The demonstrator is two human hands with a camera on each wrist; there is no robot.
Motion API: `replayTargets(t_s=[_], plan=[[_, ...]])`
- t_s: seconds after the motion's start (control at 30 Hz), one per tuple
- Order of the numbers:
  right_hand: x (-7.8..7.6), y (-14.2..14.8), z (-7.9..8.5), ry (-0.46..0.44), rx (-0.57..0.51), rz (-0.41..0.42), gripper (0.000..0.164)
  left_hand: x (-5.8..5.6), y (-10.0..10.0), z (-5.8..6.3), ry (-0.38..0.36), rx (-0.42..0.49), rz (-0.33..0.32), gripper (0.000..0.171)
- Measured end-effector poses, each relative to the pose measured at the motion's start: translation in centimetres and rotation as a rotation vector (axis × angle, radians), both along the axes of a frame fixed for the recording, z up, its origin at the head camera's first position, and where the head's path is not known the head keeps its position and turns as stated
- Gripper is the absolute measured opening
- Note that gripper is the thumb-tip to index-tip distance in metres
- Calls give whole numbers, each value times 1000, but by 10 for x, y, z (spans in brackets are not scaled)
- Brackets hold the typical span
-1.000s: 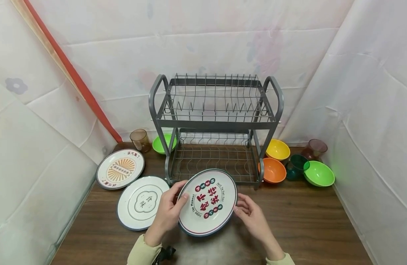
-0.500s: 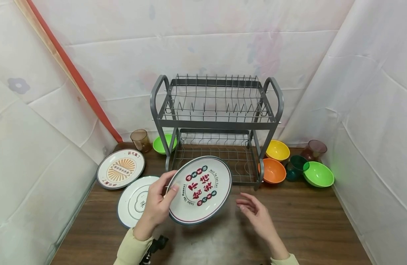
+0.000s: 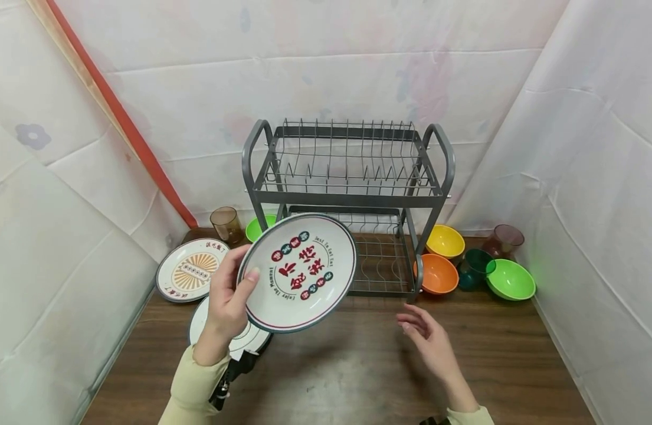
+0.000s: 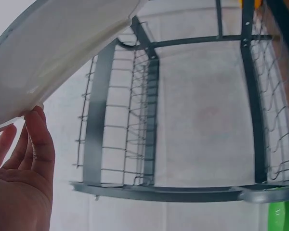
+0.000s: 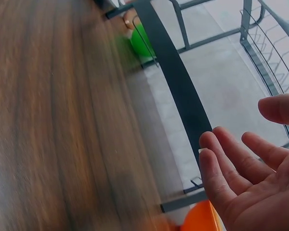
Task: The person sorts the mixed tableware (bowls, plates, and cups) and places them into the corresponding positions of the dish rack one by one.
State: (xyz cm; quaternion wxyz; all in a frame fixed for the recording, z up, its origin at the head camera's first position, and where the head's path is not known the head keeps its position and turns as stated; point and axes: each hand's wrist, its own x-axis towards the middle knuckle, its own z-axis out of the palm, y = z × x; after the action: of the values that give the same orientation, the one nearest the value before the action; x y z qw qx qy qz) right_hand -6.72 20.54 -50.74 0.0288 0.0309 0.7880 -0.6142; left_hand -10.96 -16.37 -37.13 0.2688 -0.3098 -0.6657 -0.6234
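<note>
A white plate (image 3: 326, 283) with a dark rim and red lettering is held tilted in the air by my left hand (image 3: 226, 304), thumb on its face and fingers behind the left edge. The left wrist view shows the plate's pale underside (image 4: 72, 53) pinched at the rim by the fingers (image 4: 38, 139). My right hand (image 3: 431, 342) hovers over the table to the right, fingers relaxed and holding nothing. Behind the plate stands a grey two-tier dish rack (image 3: 352, 200), its lower left part hidden by the plate.
Left on the table (image 3: 331, 389) lie a plate with an orange sunburst (image 3: 190, 273) and a partly covered white plate (image 3: 198, 323). A brown cup (image 3: 226, 224) and green bowl (image 3: 254, 229) stand behind. Orange (image 3: 436, 274), yellow (image 3: 445, 241) and green bowls (image 3: 510, 280) sit right, with cups.
My left hand has lifted the plate up and to the left. The right hand has let go of the plate's right edge and drawn away to the right.
</note>
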Motion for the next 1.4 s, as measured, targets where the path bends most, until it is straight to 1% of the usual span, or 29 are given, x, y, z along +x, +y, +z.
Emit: replayTargets(t_s=[0.17, 0.3, 0.4, 0.53, 0.77, 0.87, 0.93, 1.03, 1.2, 1.27, 1.4], plan=[[-1, 8, 3, -15, 37, -24, 40, -8, -3, 16, 30, 87, -19, 33], [0, 13, 1, -22, 44, -36, 40, -13, -3, 30, 54, 127, -14, 33], [0, 15, -2, -14, 56, -42, 39, -16, -3, 39, 69, 142, 14, 35], [1, 17, -5, -4, 71, -46, 39, -23, -4, 47, 95, 163, 73, 36], [3, 17, -7, -31, 68, -53, 41, -34, -5, 53, 110, 223, 160, 39], [3, 14, -7, -25, 73, -59, 40, -39, -5, 57, 121, 255, 183, 40], [3, 11, -8, -22, 76, -60, 39, -41, -4, 61, 130, 290, 181, 40], [3, 5, -7, -26, 68, -62, 38, -43, -2, 69, 149, 350, 179, 41], [3, -2, -5, -41, 56, -54, 38, -45, 7, 88, 182, 498, 159, 41], [2, -4, -5, -43, 55, -53, 38, -46, 11, 95, 198, 525, 173, 41], [1, -8, -5, -41, 32, -34, 37, -50, 20, 107, 231, 522, 238, 39]])
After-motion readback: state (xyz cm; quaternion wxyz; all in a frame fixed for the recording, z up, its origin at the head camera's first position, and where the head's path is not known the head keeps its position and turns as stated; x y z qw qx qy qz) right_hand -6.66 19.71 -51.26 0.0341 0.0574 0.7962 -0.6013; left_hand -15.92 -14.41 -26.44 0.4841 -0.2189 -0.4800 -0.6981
